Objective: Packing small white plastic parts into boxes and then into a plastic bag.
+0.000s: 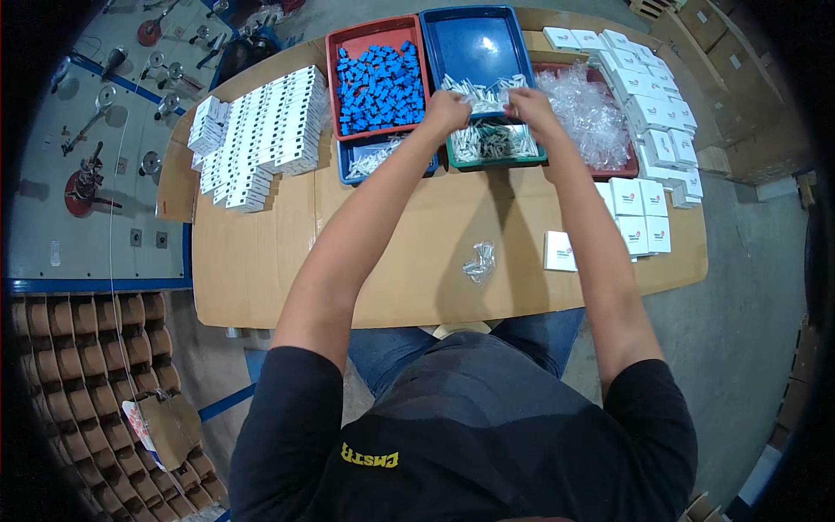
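Both my arms reach to the far side of the cardboard-covered table. My left hand (447, 112), fingers curled in a pinch, is over the near edge of a blue tray (476, 43) that holds small white pieces (483, 90). Close to its right, my right hand (531, 109) is also pinched above the same pieces. Whatever the fingertips hold is too small to make out. Just below the hands is a green tray (497, 163) of thin, pale metallic pieces that look like screws. Nearer me lies a small clear bag (479, 263) with slender pieces inside.
Left of my hands, a red tray (369, 35) of blue plastic parts rests above another blue tray (345, 165). Clear plastic bags (583, 113) fill a red tray at right. White boxes stand stacked at left (261, 139) and right (652, 113). One white box (559, 250) sits near my right forearm.
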A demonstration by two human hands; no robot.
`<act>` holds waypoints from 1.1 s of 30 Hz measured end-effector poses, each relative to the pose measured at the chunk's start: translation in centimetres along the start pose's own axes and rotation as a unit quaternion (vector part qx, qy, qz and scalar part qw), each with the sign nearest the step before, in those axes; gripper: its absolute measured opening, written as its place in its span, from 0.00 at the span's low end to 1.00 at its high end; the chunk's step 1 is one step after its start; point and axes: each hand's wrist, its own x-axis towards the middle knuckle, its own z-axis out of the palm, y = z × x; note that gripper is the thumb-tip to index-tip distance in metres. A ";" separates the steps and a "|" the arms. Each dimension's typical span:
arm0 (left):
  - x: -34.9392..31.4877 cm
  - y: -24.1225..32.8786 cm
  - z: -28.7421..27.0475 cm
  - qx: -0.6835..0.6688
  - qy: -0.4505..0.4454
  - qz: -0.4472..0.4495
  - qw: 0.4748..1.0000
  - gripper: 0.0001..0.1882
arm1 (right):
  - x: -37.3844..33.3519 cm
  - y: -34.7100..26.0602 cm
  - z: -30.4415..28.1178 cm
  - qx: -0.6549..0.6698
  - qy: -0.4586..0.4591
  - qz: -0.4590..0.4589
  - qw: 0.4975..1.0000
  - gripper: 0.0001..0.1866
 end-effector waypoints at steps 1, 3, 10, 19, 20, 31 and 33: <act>0.7 1.0 0.6 -0.039 0.040 -0.004 0.998 0.19 | 1.6 -0.8 0.0 -0.060 0.028 0.002 0.998 0.15; 2.3 1.8 0.4 0.115 0.112 0.146 0.976 0.19 | 5.4 -0.9 -0.6 -0.220 0.055 -0.043 0.973 0.15; 7.1 2.4 -0.3 0.308 0.122 0.201 0.922 0.17 | 6.2 -5.0 0.6 -0.490 0.022 -0.224 0.842 0.08; 7.8 3.2 -0.9 0.350 0.065 0.215 0.909 0.11 | 5.1 -5.2 0.0 -0.491 0.018 -0.227 0.841 0.07; 8.1 2.8 -1.1 0.379 0.077 0.226 0.894 0.13 | 5.1 -5.4 0.2 -0.491 0.018 -0.230 0.840 0.07; 7.3 3.2 -0.9 0.348 0.185 0.263 0.881 0.12 | 4.6 -3.9 -3.3 -0.415 0.161 -0.258 0.857 0.08; 7.4 3.1 -0.2 0.321 0.198 0.260 0.889 0.12 | 4.1 -4.4 -5.9 -0.407 0.147 -0.145 0.890 0.09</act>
